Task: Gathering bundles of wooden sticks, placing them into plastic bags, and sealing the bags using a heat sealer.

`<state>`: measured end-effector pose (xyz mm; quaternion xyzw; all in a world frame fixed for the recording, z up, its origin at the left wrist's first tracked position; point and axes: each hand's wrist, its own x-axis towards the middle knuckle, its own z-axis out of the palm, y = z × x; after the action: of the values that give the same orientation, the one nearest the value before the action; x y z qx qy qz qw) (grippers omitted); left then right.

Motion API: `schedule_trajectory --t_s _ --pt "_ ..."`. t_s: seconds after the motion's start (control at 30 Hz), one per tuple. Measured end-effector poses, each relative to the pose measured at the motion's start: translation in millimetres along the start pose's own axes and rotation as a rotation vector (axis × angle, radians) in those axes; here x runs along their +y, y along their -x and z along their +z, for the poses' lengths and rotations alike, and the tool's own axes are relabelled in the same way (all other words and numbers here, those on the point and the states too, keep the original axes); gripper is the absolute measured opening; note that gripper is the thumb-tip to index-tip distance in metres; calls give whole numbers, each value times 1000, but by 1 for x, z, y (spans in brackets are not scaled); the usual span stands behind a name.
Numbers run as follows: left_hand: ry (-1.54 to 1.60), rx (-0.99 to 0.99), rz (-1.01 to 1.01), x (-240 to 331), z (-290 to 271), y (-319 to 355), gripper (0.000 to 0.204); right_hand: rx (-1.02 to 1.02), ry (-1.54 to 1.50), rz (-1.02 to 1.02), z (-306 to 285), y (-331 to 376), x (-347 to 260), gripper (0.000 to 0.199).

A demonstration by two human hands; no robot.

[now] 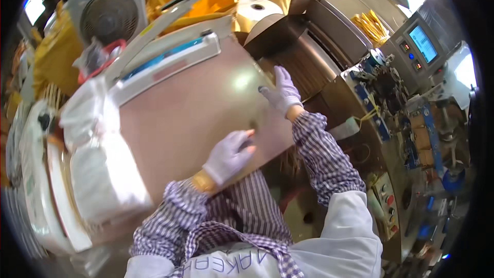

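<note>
My left hand (229, 158), in a pale glove with bare fingertips at thumb and forefinger, hovers over the near edge of a brownish tabletop (180, 108). Its fingers are slightly curled and apart, with nothing visible between them. Farther up and to the right, my right hand (284, 92), gloved the same way, has its fingers stretched out with nothing in them. It is beside the table's right edge, close to a metal chute (303, 67) of the machine. Both forearms wear checked sleeve covers.
White wrapped bundles (105, 175) are stacked on the table's left. A long-handled bag sealer (170, 62) lies along the far side, before a grey fan (108, 15) and yellow bags (206, 0). On the right stand a machine with rollers (383, 82) and a control screen (423, 42).
</note>
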<state>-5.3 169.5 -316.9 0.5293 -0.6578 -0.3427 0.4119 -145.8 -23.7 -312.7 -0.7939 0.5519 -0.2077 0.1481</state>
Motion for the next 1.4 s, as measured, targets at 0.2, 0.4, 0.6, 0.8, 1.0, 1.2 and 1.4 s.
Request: schedule_trajectory --t_s 0.2,0.4,0.6,0.8,1.0,1.2,1.4 --pt "-408 324 -166 -94 67 -176 71 -141 371 530 30 -164 146 95" --pt "-622 418 -178 -115 47 -255 89 -309 357 648 54 -241 236 74" --pt "-418 518 -186 -114 51 -302 108 -469 -1082 327 117 -190 262 73" --pt "765 592 -187 -116 4 -270 83 -509 -931 -101 56 -165 91 67" --pt "1465 404 -355 -87 -43 -143 58 -624 -666 -292 -8 -95 -46 66" --pt "353 780 -510 -114 -97 -21 46 -511 -32 -277 84 12 -108 98" --pt "-190 911 -518 -115 -128 57 81 -1097 -34 -722 25 13 -132 29"
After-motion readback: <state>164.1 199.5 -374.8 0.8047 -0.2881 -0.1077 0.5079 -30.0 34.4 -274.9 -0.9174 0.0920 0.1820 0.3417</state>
